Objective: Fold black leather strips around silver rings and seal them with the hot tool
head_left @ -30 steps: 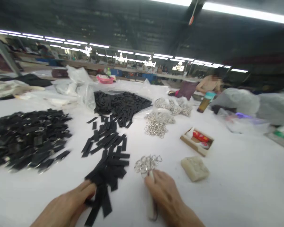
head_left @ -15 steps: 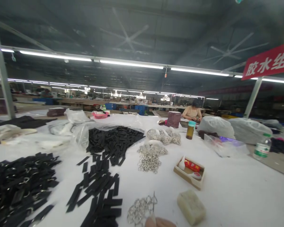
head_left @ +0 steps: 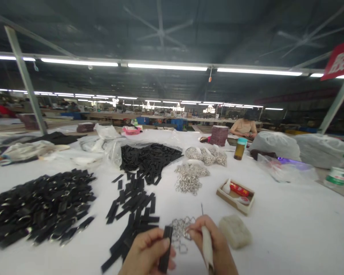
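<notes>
At the bottom middle, my left hand (head_left: pixel 149 250) grips a black strip (head_left: pixel 164 250) upright between thumb and fingers. To its right, my right hand (head_left: pixel 212 240) is closed around a white-handled tool with a thin metal tip (head_left: pixel 208 250), the tip pointing up and away. The right fingertips are at a small heap of metal rings (head_left: pixel 179 227); whether they also pinch a ring I cannot make out. Loose black strips (head_left: pixel 140 202) are scattered just beyond the left hand. Farther left lies a large pile of black strips fitted with rings (head_left: pixel 46 206).
A pale block (head_left: pixel 235 231) sits right of my right hand. Behind it are a small tray (head_left: pixel 248 208) with a red packet and white items, bagged rings (head_left: pixel 208 156), and an amber bottle (head_left: pixel 240 149). A big black strip heap (head_left: pixel 151 158) lies farther back. A co-worker (head_left: pixel 243 128) sits beyond.
Both hands have come up into view at the bottom, the left with a black strip. Earlier only part of one hand and the thin tip showed. The view has turned slightly left and down.
</notes>
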